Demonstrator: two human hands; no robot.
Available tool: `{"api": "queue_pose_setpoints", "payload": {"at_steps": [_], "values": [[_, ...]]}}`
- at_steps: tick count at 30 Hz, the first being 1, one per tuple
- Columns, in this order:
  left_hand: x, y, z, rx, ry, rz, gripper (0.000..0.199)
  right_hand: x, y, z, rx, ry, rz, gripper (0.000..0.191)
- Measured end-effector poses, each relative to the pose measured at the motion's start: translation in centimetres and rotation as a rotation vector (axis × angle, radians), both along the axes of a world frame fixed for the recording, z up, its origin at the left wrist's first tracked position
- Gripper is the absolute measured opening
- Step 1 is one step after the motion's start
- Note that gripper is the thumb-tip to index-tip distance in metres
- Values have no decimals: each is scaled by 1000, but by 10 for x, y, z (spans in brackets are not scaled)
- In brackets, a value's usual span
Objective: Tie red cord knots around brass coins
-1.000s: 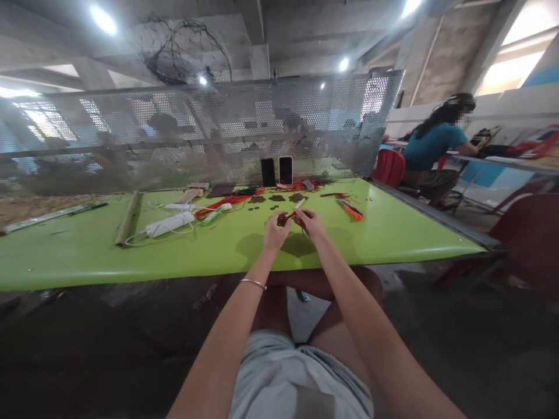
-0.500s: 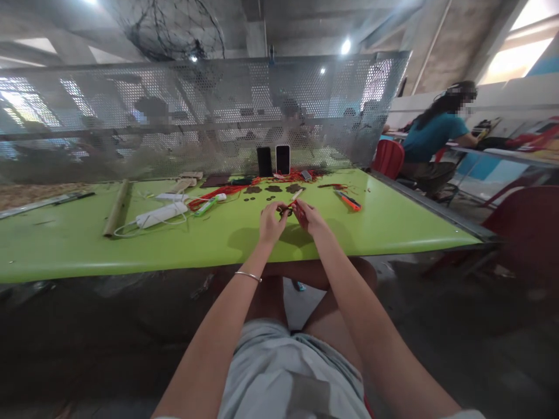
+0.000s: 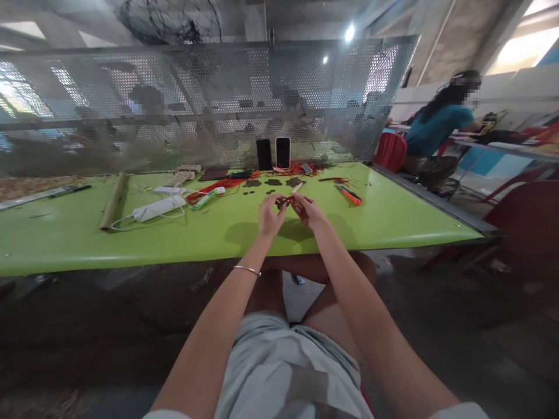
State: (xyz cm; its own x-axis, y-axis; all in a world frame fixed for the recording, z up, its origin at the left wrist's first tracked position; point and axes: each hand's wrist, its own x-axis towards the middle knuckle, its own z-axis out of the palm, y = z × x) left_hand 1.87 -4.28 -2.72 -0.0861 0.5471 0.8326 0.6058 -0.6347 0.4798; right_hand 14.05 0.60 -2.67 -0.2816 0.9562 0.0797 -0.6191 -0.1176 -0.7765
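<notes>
Just above the green table (image 3: 209,233), my left hand (image 3: 271,215) is closed, its fingertips gripping a small cluster of dark coin-like discs (image 3: 283,203). My right hand (image 3: 307,210) pinches a thin red cord (image 3: 289,198) that runs to the discs. Fingers partly cover both, so how the cord passes through them cannot be seen. Behind my hands lie a pale narrow stick (image 3: 297,187) and several flat clusters of dark discs (image 3: 273,183). A few single discs (image 3: 248,192) lie to the left of them.
An orange-handled cutter (image 3: 350,196) rests on the right. Two phones (image 3: 283,152) (image 3: 264,154) stand against the perforated metal screen (image 3: 209,128). Left are red cords (image 3: 222,187), a green tool (image 3: 204,200), a white power strip (image 3: 159,208) and a cardboard tube (image 3: 114,202). Another person (image 3: 441,125) sits far right.
The view has tilted down slightly, so the scene sits a little higher. Both hands keep their hold near each other, with small finger shifts around the discs and cord.
</notes>
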Motion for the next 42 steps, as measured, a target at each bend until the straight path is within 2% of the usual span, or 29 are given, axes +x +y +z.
{"api": "queue_pose_setpoints", "payload": {"at_steps": [7, 19, 23, 30, 35, 42], "values": [[-1, 4, -3, -4, -7, 14, 13, 0, 0, -1, 7, -15, 32, 4], [0, -5, 2, -6, 8, 42, 9, -2, -3, 1, 24, -30, 49, 7], [-1, -4, 2, -5, 2, 51, 14, -2, -6, 4, 23, -38, 57, 6], [-1, -3, 0, -18, 0, 24, 16, -2, -9, 6, 28, -43, 71, 7], [-1, -3, 0, -28, -8, -8, 27, -2, -8, 6, 31, -47, 70, 7], [-1, 0, -3, -47, -38, -33, 26, -2, -6, 3, 42, -53, 76, 7]]}}
